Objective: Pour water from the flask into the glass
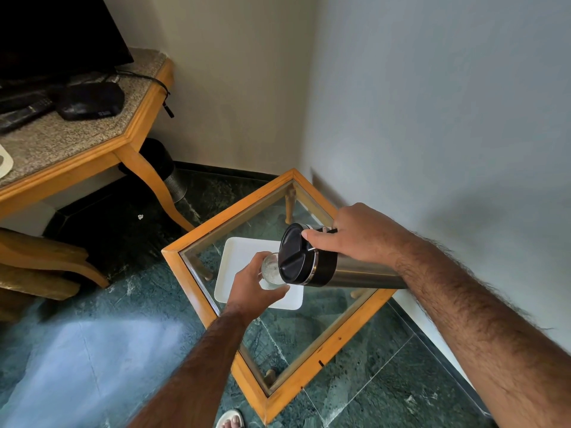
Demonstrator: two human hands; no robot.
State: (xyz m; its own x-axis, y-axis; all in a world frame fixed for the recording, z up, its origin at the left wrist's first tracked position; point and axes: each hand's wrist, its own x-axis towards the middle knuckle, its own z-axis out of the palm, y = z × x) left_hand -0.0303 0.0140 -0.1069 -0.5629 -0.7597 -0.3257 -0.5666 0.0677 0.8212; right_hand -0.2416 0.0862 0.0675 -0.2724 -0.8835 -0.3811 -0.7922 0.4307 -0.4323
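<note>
Over the white rectangular tray on the wood-framed glass side table, our left hand wraps the clear drinking glass, steadying it under the spout. Our right hand grips the steel flask with its black lid tipped nearly level, long axis running right to left, lid toward the glass; whether water flows we cannot tell.

I see a wood-framed glass table with a white tray on it; a green marble floor; a stone-topped wooden stand bearing a black box and a screen; a bin beneath.
</note>
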